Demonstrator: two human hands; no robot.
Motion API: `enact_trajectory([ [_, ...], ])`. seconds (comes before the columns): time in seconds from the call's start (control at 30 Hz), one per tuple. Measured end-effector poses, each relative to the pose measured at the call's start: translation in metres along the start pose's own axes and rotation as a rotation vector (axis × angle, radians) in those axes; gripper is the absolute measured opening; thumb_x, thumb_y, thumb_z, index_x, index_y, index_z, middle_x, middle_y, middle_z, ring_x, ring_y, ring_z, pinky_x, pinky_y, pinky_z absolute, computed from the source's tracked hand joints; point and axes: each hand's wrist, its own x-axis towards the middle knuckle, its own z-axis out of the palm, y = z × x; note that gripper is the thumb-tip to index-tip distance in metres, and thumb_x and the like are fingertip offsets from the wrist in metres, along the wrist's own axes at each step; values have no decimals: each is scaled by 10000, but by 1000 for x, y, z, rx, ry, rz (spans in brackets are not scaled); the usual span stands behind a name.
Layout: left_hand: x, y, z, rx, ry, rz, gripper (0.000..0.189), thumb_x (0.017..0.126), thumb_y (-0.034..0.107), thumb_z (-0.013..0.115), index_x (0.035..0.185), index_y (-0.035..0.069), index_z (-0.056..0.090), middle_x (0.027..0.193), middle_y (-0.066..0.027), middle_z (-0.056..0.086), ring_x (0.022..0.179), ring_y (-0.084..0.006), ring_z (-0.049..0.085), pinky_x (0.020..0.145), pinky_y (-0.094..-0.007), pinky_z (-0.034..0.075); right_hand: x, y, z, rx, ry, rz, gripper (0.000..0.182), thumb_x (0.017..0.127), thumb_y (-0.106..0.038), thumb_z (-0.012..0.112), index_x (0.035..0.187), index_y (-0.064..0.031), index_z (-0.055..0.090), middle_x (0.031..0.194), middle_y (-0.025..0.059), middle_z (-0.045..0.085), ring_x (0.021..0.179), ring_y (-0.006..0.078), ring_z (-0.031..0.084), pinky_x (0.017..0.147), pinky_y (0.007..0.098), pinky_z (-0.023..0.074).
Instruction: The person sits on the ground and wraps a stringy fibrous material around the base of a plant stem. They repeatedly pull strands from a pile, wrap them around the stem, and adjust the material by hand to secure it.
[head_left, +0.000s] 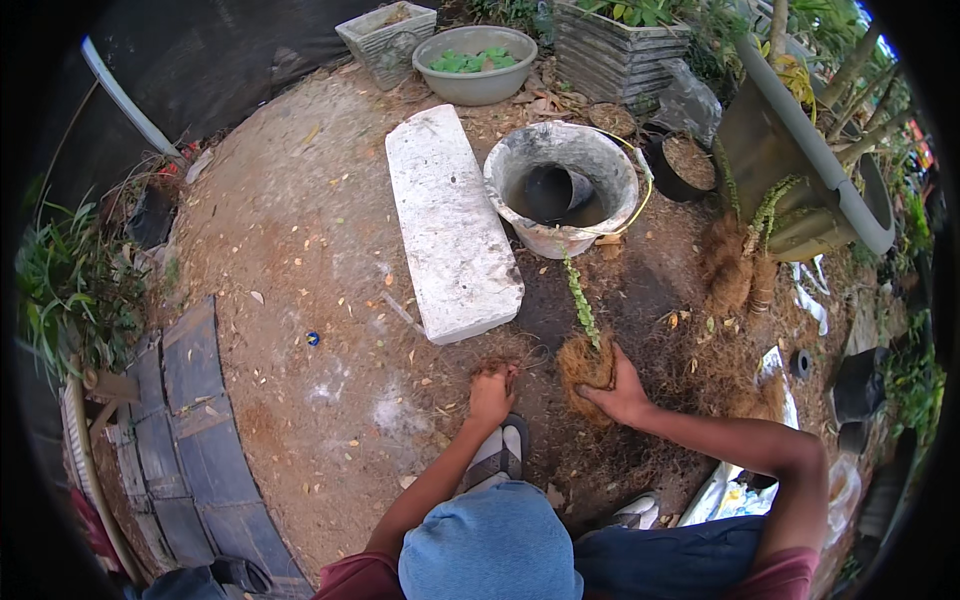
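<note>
My right hand (621, 388) is closed around a ball of brown coconut fibre (585, 369), out of which a thin leafy green stem (580, 296) rises towards the bucket. To its left, my left hand (493, 391) pinches a small tuft of brown fibre (493, 365); a thin strand loops between the two hands. A white slab (454, 225) lies on the soil beyond my left hand. Beside the slab stands a stained bucket (559, 234) with a yellow handle, holding a dark pot (551, 193) and some murky liquid. More fibre-wrapped plants (739, 270) rest at the right.
Loose fibre (675, 375) covers the soil near my right arm. A large tilted planter (795, 172) stands at the upper right, near a black pot (681, 166). A grey basin (475, 84) holds green leaves at the back. Dark panels (214, 450) lie at the left.
</note>
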Motion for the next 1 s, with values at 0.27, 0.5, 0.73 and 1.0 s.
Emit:
enact_trajectory([
  [0.27, -13, -1, -37, -161, 162, 111, 161, 923, 93, 543, 1048, 35, 626, 1024, -186, 653, 964, -415, 617, 875, -473, 474, 0, -13, -4, 93, -40, 34, 779, 794, -93, 757, 1401, 14, 281, 1277, 143, 521, 1213, 238, 525, 1064, 394, 420],
  [0.5, -17, 24, -116, -871, 72, -57, 156, 983, 156, 555, 990, 9, 604, 931, -55, 659, 911, -129, 617, 827, -290, 478, 6, -52, -23, 428, -163, 11, 889, 821, -79, 765, 1464, 37, 161, 1327, 146, 487, 1223, 224, 516, 1043, 375, 446],
  [0.73, -21, 59, -172, -794, -44, 79, 88, 916, 91, 611, 973, 27, 629, 946, -36, 682, 931, -114, 624, 865, -283, 471, 6, -84, -20, 530, -155, 138, 928, 808, -61, 762, 1463, 28, 110, 1314, 170, 497, 1198, 242, 544, 1024, 381, 466],
  [1.0, -31, 82, -200, -963, -128, 51, 147, 892, 99, 672, 1017, 24, 653, 956, -35, 695, 972, -128, 653, 841, -266, 497, 16, -108, -39, 971, -461, 503, 832, 775, -107, 752, 1445, -92, 259, 1258, 135, 551, 1080, 248, 638, 872, 480, 572],
])
